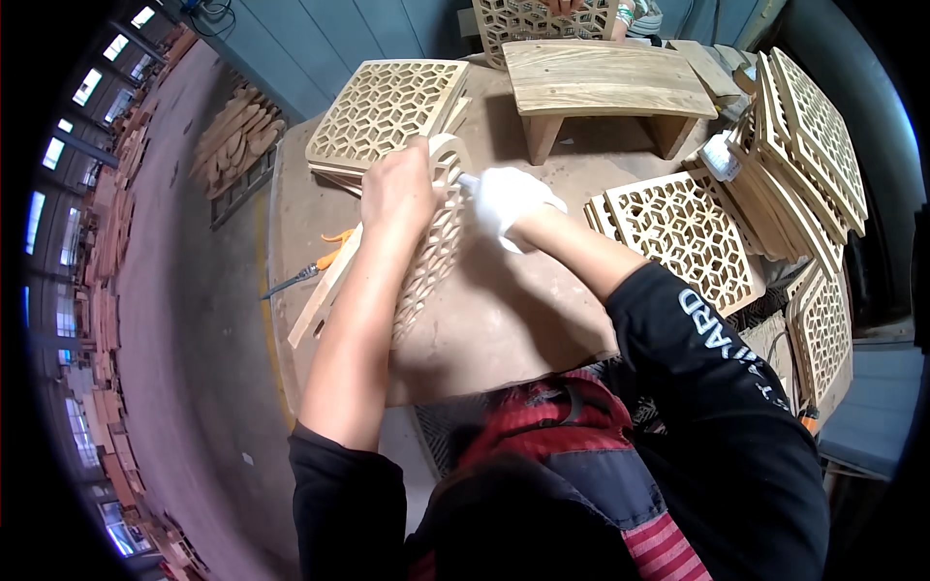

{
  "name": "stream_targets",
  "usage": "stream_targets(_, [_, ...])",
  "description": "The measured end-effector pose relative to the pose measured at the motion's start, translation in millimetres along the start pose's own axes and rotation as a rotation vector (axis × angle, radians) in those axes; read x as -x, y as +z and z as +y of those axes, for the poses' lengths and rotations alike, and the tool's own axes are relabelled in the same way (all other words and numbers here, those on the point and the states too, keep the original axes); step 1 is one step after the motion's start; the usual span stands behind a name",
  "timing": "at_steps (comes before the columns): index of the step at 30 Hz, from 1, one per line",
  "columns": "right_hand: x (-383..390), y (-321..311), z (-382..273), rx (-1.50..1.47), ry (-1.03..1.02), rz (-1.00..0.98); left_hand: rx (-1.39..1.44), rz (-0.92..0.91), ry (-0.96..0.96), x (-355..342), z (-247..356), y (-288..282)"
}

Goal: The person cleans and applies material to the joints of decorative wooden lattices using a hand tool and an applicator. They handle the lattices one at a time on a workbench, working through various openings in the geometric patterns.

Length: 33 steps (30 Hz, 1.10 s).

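My bare left hand [398, 184] is closed round the upper edge of a wooden lattice panel [433, 254], which stands tilted on edge on the table. A curved end with a hole shows beyond my fingers. My right hand [511, 205], in a white glove, is closed close to the panel's right face. A slim pale thing [469, 181] sticks out from the glove toward the lattice; blur hides what it is. Left of my left forearm lies a tool with an orange handle [336, 248] and a thin dark shaft.
Lattice panels [389, 108] are stacked at the far left of the table [523, 334]. A small wooden bench [608, 85] stands behind. More panels [683, 232] lie at right, beside a leaning stack [819, 136]. Across the table another person's hand [562, 6] touches a panel.
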State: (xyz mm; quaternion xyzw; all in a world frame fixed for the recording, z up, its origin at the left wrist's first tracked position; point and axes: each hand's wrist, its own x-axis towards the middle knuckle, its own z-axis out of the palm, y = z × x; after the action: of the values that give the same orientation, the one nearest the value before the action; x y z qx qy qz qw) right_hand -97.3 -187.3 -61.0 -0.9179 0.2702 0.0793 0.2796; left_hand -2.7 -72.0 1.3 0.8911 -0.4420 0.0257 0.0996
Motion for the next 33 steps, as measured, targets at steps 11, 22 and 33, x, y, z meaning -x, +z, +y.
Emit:
stream_targets(11, [2,-1,2,0.034,-0.084,-0.003,-0.033,-0.048,-0.051,-1,4,-3])
stream_targets(22, [54,42,83,0.016,-0.066,-0.227,-0.02,-0.082,-0.098,-12,-1,-8])
stream_targets(33, [2,34,49,-0.136,-0.189,0.005,0.01,-0.078,-0.114,-14,-4,-6])
